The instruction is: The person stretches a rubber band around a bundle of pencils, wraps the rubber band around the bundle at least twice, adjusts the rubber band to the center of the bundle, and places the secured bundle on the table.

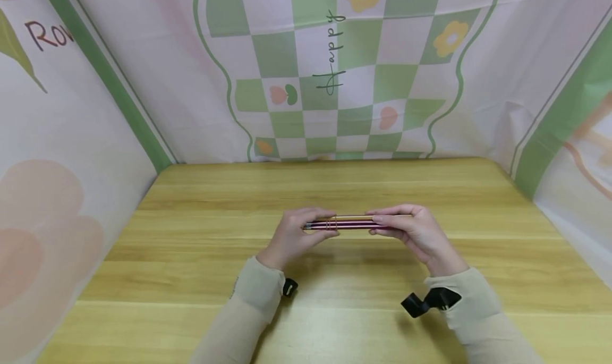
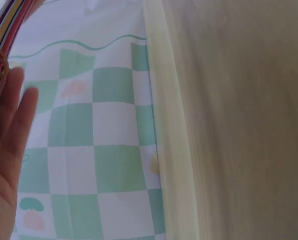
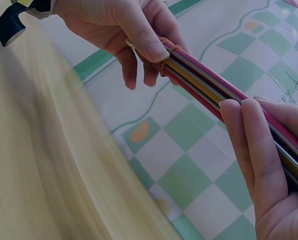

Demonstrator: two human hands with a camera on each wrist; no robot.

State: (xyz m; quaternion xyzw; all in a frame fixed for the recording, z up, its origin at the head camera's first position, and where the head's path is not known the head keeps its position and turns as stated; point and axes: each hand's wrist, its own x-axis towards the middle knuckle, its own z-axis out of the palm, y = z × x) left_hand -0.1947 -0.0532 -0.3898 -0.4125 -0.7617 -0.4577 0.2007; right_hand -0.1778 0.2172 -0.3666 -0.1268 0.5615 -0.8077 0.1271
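A bundle of pencils (image 1: 354, 225), dark red, yellow and dark-striped, is held level above the wooden table. Around its left part runs an orange-brown rubber band (image 3: 165, 66). My left hand (image 1: 292, 236) grips the left end by the band, thumb on the near side and fingers on the far side. At the other end my right hand (image 1: 424, 237) pinches the pencils between thumb and fingers, covering their right tips. In the left wrist view, only part of the left hand (image 2: 6, 150) and the banded pencils (image 2: 9, 30) show at the left edge.
The wooden table (image 1: 215, 194) spreads beneath both hands. Behind it hangs a cloth (image 1: 315, 125) with green and white checks, and more printed cloth (image 1: 86, 141) lines the sides. Black wrist cameras (image 1: 425, 302) sit on the sleeves.
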